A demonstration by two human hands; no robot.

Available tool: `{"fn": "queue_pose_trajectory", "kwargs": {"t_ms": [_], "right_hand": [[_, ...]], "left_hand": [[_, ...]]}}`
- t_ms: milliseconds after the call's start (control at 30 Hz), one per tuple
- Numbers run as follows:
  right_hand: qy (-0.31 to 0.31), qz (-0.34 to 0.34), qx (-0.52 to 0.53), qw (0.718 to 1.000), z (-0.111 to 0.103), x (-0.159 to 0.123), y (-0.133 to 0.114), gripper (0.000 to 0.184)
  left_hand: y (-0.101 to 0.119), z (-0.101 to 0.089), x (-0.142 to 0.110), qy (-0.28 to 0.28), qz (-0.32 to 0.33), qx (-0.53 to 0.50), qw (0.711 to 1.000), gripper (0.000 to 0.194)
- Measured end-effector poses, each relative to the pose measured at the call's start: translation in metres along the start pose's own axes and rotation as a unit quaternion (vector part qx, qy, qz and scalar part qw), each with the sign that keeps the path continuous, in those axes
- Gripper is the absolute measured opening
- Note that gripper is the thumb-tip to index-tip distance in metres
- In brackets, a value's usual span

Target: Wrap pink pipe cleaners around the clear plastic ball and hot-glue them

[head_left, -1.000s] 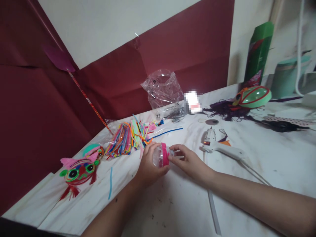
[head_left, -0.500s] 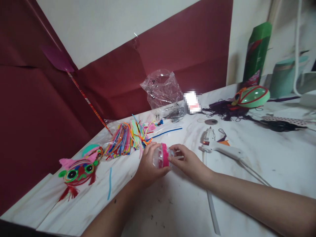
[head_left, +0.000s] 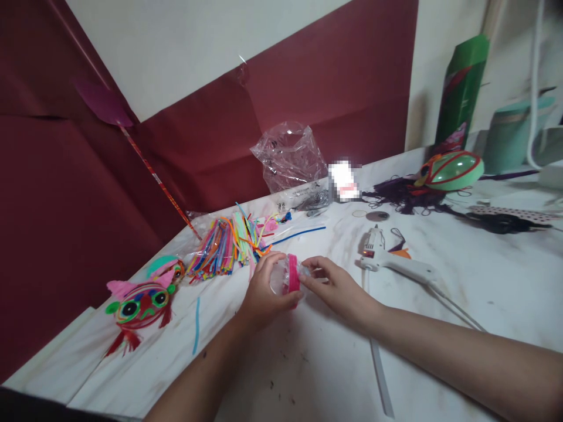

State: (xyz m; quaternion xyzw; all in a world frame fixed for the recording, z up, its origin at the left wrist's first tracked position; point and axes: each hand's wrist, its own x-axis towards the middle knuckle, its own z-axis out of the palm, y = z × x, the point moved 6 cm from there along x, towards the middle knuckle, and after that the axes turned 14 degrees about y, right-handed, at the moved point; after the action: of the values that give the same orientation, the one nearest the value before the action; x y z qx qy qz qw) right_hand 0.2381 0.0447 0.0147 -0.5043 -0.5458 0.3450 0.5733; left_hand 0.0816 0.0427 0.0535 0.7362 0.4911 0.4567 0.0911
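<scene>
My left hand [head_left: 263, 291] is wrapped round a clear plastic ball [head_left: 285, 276] with a pink band around its middle, held just above the white marbled table [head_left: 492, 293]. My right hand [head_left: 336, 287] touches the ball's right side, fingertips pinched against it. A pile of colourful pipe cleaners [head_left: 229, 240] lies just behind my left hand. A white glue gun [head_left: 391, 261] with a red light on lies to the right of my right hand.
A finished red fish-like figure with green eyes [head_left: 138, 305] lies at the left. A green ball figure with dark fringe [head_left: 448, 173], a crumpled clear bag [head_left: 290, 155], a blue pipe cleaner [head_left: 299, 234] and a white strip [head_left: 380, 381] are also on the table. Dark red paper covers the wall.
Both hands stay on the ball; my left hand has turned it slightly, and the fingers have shifted a little.
</scene>
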Motion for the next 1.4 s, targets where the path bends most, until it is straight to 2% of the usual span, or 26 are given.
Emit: {"fn": "queue_pose_trajectory", "kwargs": {"t_ms": [133,267,367,533,633,900,1133,1300,1400], "right_hand": [[0.026,-0.028,-0.008,0.999,-0.006,0.002,-0.01,0.022],[-0.013,-0.048,-0.001,0.999,-0.006,-0.002,-0.023,0.009],[-0.046,-0.035,0.011,0.998,-0.002,-0.004,-0.025,0.015],[-0.089,0.024,0.029,0.995,0.005,-0.007,-0.017,0.031],[-0.071,0.037,0.041,0.996,0.003,-0.005,-0.016,0.03],[0.026,0.006,0.025,0.999,-0.011,0.003,-0.011,0.018],[-0.007,0.009,0.007,1.0,-0.002,-0.004,-0.004,0.034],[-0.001,0.0,0.004,1.0,0.001,-0.001,0.001,0.035],[-0.003,-0.003,0.004,1.0,0.001,0.001,0.001,0.034]], "left_hand": [[0.003,0.0,0.0,0.001,0.011,0.002,1.0,0.068],[0.003,0.001,-0.001,0.009,0.021,0.007,1.0,0.066],[0.003,0.002,-0.001,0.012,0.043,0.017,0.999,0.066],[0.002,0.004,-0.002,0.005,0.067,0.029,0.997,0.07],[0.003,0.003,-0.002,0.006,0.068,0.032,0.997,0.07],[0.002,0.001,0.0,0.021,0.045,0.022,0.999,0.068],[0.0,0.001,0.001,0.021,0.03,0.013,0.999,0.063],[0.006,0.002,0.0,0.016,0.054,0.013,0.998,0.064],[0.006,0.001,0.001,0.005,0.042,0.003,0.999,0.063]]}}
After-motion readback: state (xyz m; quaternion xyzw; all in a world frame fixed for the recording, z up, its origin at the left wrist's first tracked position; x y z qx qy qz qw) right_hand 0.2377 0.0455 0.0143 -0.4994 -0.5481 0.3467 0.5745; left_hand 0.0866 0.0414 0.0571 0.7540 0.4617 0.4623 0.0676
